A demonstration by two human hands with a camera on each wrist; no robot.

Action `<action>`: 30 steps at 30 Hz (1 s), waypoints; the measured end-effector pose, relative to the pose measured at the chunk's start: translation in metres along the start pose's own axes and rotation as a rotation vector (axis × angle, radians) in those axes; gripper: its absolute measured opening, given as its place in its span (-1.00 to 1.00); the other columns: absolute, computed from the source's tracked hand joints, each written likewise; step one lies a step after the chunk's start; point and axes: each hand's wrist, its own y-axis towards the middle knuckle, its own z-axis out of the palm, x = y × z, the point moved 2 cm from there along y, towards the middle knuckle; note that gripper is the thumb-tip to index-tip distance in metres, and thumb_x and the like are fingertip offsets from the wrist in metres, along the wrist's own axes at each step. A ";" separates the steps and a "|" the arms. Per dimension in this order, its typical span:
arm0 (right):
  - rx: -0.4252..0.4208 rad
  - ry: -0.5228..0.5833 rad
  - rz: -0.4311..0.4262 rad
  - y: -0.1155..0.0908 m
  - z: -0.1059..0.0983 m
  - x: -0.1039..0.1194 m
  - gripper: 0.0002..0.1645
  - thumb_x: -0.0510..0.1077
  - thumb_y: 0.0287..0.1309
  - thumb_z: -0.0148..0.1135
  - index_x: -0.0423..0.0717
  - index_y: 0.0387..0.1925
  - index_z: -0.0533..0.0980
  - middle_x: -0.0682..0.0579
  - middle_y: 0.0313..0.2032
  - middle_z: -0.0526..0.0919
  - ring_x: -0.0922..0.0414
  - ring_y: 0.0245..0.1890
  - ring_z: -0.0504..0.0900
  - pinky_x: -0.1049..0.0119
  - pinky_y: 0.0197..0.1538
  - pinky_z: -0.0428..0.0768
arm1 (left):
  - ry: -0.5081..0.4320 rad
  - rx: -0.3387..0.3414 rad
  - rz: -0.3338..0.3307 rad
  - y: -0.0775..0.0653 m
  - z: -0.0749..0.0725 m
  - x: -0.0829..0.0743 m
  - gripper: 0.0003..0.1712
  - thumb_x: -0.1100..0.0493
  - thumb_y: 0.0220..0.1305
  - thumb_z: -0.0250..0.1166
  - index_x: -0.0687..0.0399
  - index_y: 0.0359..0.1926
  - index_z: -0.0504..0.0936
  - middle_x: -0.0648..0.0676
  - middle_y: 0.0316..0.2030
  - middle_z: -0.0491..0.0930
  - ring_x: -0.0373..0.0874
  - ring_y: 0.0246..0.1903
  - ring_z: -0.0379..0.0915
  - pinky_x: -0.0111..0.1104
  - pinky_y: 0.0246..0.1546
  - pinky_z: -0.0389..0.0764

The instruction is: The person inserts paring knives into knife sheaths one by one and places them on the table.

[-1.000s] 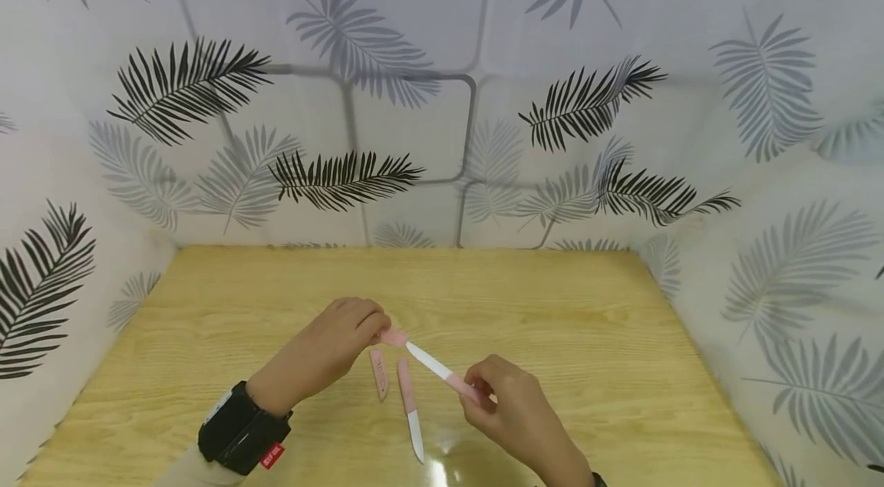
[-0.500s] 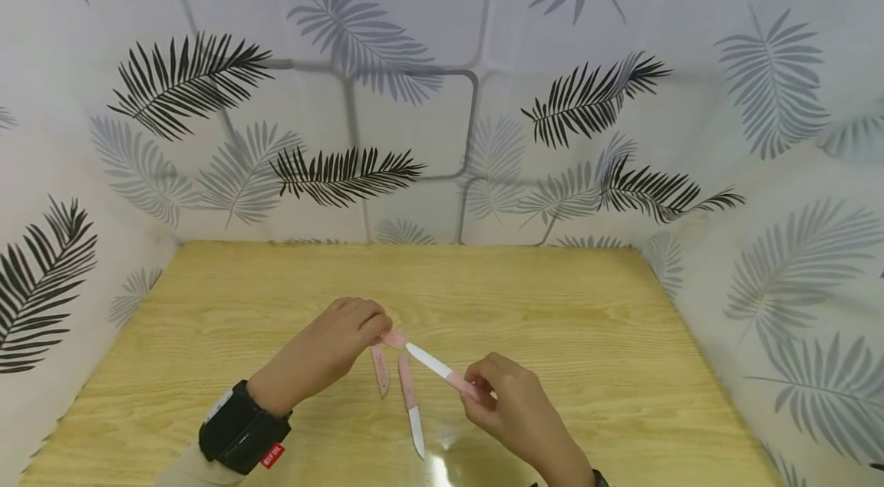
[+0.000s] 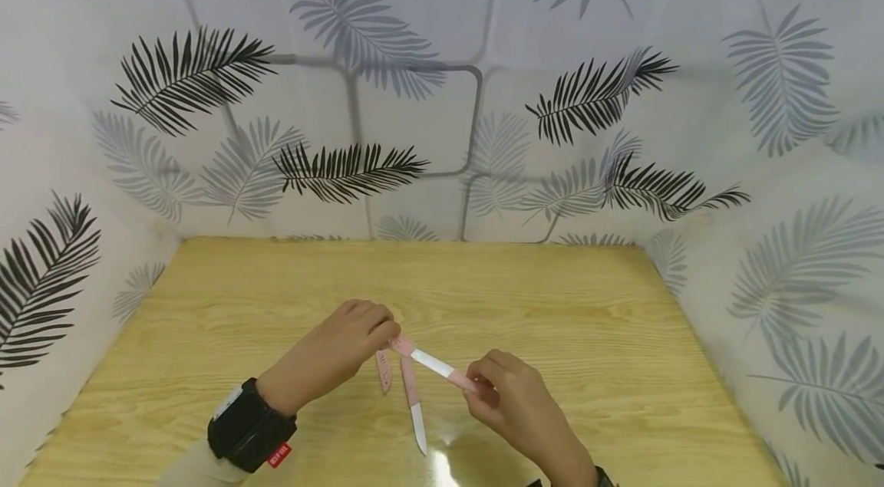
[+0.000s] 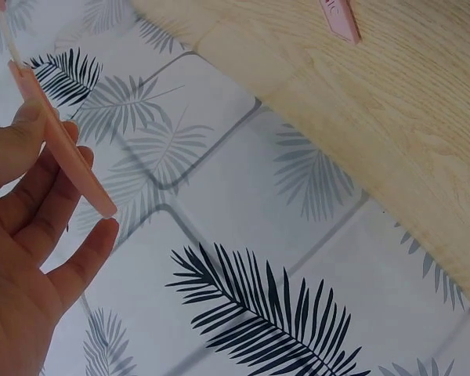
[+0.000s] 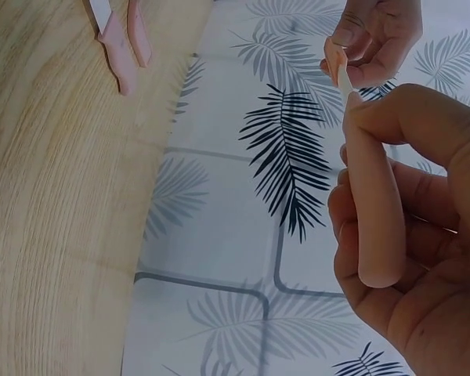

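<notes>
Gripping | left fingers (image 3: 378, 324) curled round pink sheath (image 4: 67, 154) | right fingers (image 3: 492, 372) curled round knife handle (image 5: 377, 215) | blade (image 3: 431, 363) between

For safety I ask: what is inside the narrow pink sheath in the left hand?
The straight white knife blade is partly inside the sheath; its tip is covered, so its depth cannot be seen.

Held knife (image 3: 446, 371): handle (image 5: 377, 215) in smooth plastic, satin finish; blade (image 3: 430, 363) smooth, with a slight sheen, exact material indeterminate. Held sheath (image 4: 72, 160): smooth plastic, low gloss. Resting knife (image 3: 412, 397): smooth plastic handle, smooth blade. Resting sheath (image 3: 384, 373): plastic, low gloss. Bench (image 3: 587, 395): wood-grain top, smooth, glossy at the light reflection. Backdrop (image 3: 414, 115): matt printed cloth, lightly creased. Wristband (image 3: 250, 426): matt, fabric-like. Sleeve (image 3: 200, 467): soft, matt cloth.
</notes>
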 end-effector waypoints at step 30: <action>0.009 -0.020 -0.031 0.002 0.002 0.004 -0.86 -0.31 -0.16 0.36 -0.09 -0.49 0.54 0.17 -0.47 0.50 0.36 -0.53 0.41 0.64 -0.49 0.43 | 0.014 0.044 0.067 0.005 0.004 -0.015 -0.61 0.47 0.07 0.27 0.18 -0.07 0.41 0.03 -0.15 0.36 -0.12 -0.11 0.27 -0.40 -0.06 0.36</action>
